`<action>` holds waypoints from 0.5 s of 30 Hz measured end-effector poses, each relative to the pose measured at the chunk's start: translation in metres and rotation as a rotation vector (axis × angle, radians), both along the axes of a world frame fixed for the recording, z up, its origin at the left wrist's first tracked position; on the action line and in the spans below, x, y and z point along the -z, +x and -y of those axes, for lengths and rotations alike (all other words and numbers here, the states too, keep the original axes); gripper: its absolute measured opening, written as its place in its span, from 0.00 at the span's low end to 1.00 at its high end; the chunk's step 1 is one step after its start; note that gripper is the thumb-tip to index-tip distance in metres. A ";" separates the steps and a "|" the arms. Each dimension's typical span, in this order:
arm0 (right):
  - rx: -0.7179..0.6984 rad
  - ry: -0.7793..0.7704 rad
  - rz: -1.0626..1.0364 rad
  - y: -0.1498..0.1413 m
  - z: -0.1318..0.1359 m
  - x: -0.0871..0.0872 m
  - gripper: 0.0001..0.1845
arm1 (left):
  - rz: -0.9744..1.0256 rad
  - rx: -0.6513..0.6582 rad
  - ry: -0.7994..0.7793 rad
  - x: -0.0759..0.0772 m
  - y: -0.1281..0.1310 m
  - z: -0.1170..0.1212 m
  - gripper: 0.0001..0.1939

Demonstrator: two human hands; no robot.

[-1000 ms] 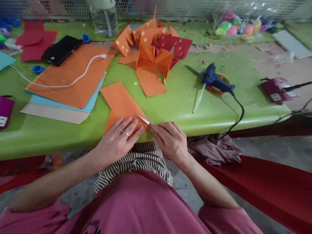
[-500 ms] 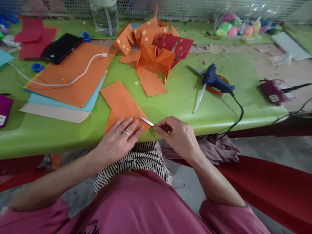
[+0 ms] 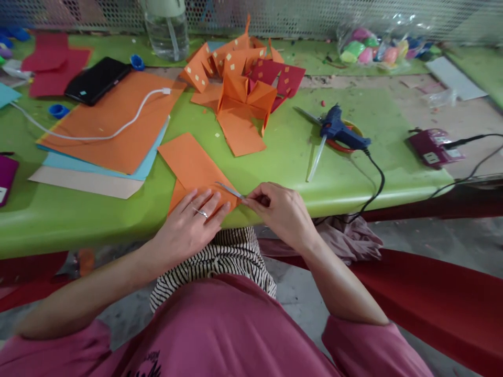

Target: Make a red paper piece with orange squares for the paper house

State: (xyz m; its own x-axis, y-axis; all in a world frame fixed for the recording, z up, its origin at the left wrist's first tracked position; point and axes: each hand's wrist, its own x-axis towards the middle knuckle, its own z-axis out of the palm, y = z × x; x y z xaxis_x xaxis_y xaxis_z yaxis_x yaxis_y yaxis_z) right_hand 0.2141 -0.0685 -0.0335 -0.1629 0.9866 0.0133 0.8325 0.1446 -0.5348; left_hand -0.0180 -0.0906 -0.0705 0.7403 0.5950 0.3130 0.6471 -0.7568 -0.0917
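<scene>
A folded sheet of orange paper point(image 3: 196, 162) lies at the near edge of the green table. My left hand point(image 3: 192, 220), with a ring on one finger, rests on its lower part, palm down and fingers stretched out. Pinched in the fingertips of my right hand point(image 3: 279, 209) is a thin, pointed silver blade point(image 3: 229, 189). It slants across the paper's right corner, its tip pointing left just beyond my left fingertips. Whether it has a handle is hidden by my fingers.
Behind the paper stand cut orange and red paper shapes point(image 3: 243, 99). A blue glue gun point(image 3: 341, 128) with its cord lies to the right. Stacked coloured sheets point(image 3: 113, 123), a white cable point(image 3: 118, 133) and a black phone-like object point(image 3: 98, 78) are at left. A clear bottle point(image 3: 167, 31) stands behind.
The right hand and the blade have shifted slightly left and up over the paper. My left hand stays flat in about the same place. The whole view has moved a little.
</scene>
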 end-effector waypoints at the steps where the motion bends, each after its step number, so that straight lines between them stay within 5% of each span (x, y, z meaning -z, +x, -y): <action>1: -0.006 -0.003 -0.002 0.000 -0.001 -0.001 0.06 | 0.004 -0.007 -0.016 0.000 0.000 0.000 0.24; 15: 0.017 -0.043 0.007 0.003 -0.016 -0.005 0.06 | 0.094 0.029 -0.045 -0.006 -0.004 -0.007 0.26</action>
State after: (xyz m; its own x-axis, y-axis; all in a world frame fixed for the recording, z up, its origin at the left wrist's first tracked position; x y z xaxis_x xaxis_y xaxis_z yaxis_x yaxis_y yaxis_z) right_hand 0.2172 -0.0528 -0.0290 -0.1462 0.9888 -0.0308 0.8384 0.1073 -0.5344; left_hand -0.0223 -0.0840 -0.0650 0.7261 0.5887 0.3553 0.6289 -0.7775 0.0030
